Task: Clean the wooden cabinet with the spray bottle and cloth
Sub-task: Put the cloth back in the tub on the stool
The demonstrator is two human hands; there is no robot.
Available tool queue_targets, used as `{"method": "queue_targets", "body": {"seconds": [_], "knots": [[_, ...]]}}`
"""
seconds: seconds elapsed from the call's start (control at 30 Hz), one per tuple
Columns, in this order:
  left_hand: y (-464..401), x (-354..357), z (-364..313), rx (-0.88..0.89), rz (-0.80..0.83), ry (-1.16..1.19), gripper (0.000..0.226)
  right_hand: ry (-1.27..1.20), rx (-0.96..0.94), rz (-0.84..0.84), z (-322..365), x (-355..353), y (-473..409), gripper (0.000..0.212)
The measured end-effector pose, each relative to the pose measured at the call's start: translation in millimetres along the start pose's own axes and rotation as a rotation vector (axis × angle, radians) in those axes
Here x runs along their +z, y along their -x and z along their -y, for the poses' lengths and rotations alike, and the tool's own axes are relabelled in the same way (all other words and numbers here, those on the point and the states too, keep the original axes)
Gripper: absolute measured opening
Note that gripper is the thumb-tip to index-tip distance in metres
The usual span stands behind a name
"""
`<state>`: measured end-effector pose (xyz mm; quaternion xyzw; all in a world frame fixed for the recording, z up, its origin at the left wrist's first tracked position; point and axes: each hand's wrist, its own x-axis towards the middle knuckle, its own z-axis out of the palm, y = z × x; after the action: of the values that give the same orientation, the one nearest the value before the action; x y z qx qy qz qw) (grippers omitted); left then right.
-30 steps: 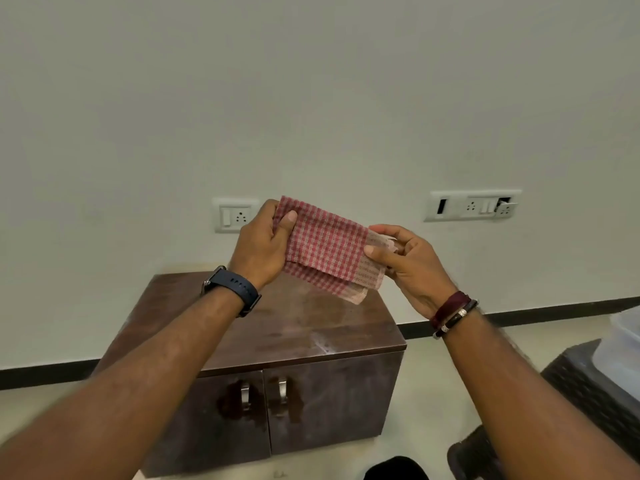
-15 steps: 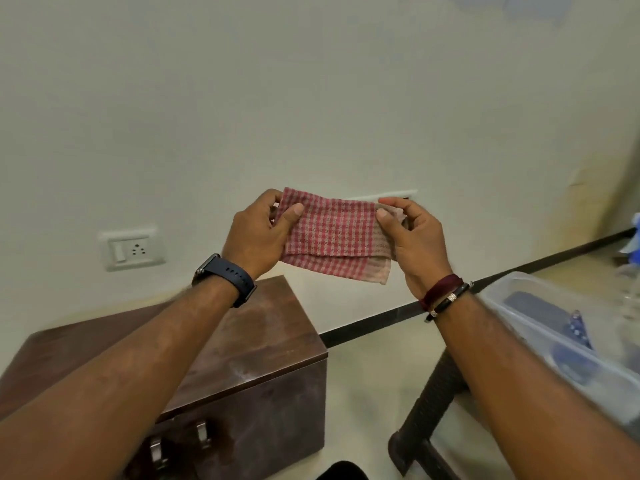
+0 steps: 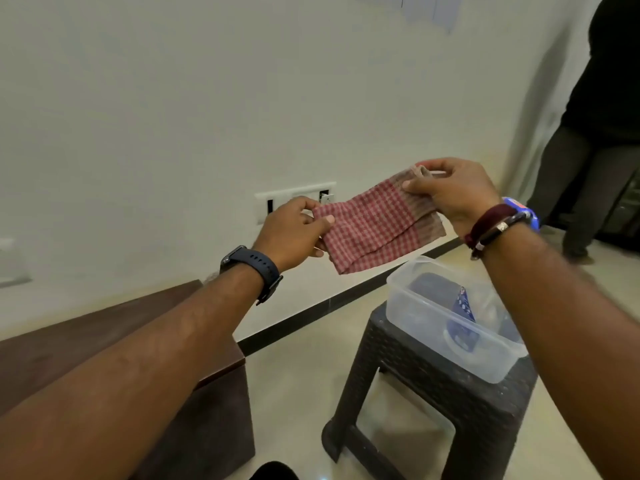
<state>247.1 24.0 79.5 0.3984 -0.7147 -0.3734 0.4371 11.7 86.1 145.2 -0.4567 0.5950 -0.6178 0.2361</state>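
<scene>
A folded red-and-white checked cloth (image 3: 372, 225) hangs in the air between both hands. My left hand (image 3: 294, 233) pinches its left edge and my right hand (image 3: 450, 192) pinches its upper right corner. The cloth is held above and just left of a clear plastic tub (image 3: 426, 313). The dark wooden cabinet (image 3: 207, 420) sits low at the left, largely hidden behind my left forearm. Something blue lies inside the tub; I cannot tell whether it is the spray bottle.
The tub rests on a dark woven-pattern plastic stool (image 3: 433, 403) on the pale tiled floor. A white switch panel (image 3: 294, 197) is on the wall behind the cloth. Another person in dark clothes (image 3: 595, 133) stands at the far right.
My view has swung right: the cabinet slid to the lower left, and the stool, tub and standing person came into sight. Both hands kept hold of the cloth and carried it over the tub.
</scene>
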Motion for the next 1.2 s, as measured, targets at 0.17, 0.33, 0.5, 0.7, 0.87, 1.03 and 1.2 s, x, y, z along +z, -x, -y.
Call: {"method": "queue_targets", "body": {"seconds": [0.17, 0.33, 0.5, 0.7, 0.87, 1.03, 1.2], "knots": [[-9, 48, -6, -0.013, 0.106, -0.008, 0.016, 0.46, -0.083, -0.061, 5, -33, -18, 0.029], [-12, 86, -4, -0.028, 0.162, -0.037, 0.014, 1.033, -0.306, -0.079, -2, -34, -30, 0.019], [-11, 131, 3, -0.067, 0.119, -0.047, 0.017, 1.276, -0.295, 0.039, -38, -20, -49, 0.021], [-23, 154, 15, -0.166, 0.116, -0.092, 0.003, 1.399, -0.233, 0.088, -86, -6, -65, 0.014], [-30, 163, 20, -0.158, 0.159, -0.204, 0.005, 1.492, -0.169, 0.138, -120, -9, -78, 0.017], [-32, 170, 13, -0.04, 0.242, -0.564, 0.011, 1.526, -0.061, 0.287, -143, -6, -76, 0.015], [-33, 178, 1, 0.025, 0.265, -0.919, 0.023, 1.526, -0.051, 0.289, -150, -1, -74, 0.016]]}}
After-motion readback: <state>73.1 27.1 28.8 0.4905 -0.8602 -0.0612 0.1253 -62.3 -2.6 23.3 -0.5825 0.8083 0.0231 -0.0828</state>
